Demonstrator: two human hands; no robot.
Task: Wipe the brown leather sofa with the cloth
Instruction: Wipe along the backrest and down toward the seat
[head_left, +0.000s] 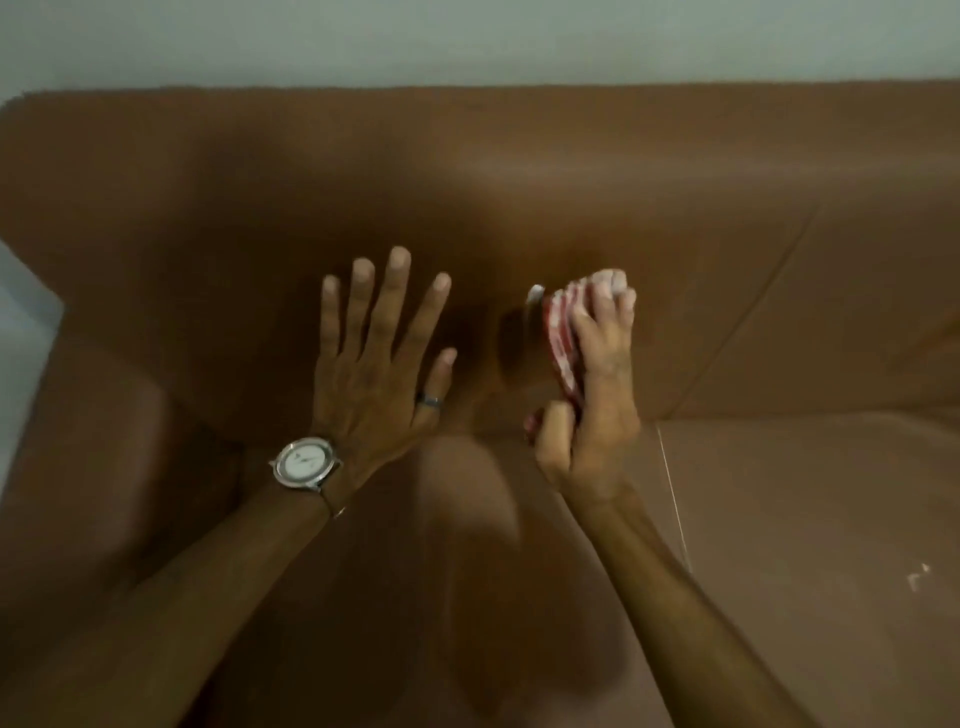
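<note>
The brown leather sofa (675, 171) fills the view, its backrest ahead and the seat cushions below. My left hand (379, 364) lies flat on the backrest with fingers spread, a ring on one finger and a white-faced watch on the wrist. To its right, my right hand (597, 384) is closed around a bunched red and white cloth (558, 332), pressing it against the lower backrest just above the seat crease. Most of the cloth is hidden under my fingers.
A pale wall (467, 36) rises behind the sofa's top edge. The left armrest (78, 415) curves down at the left. A cushion seam (675, 499) runs down the seat at the right, with small pale scuffs (917, 574) beyond it.
</note>
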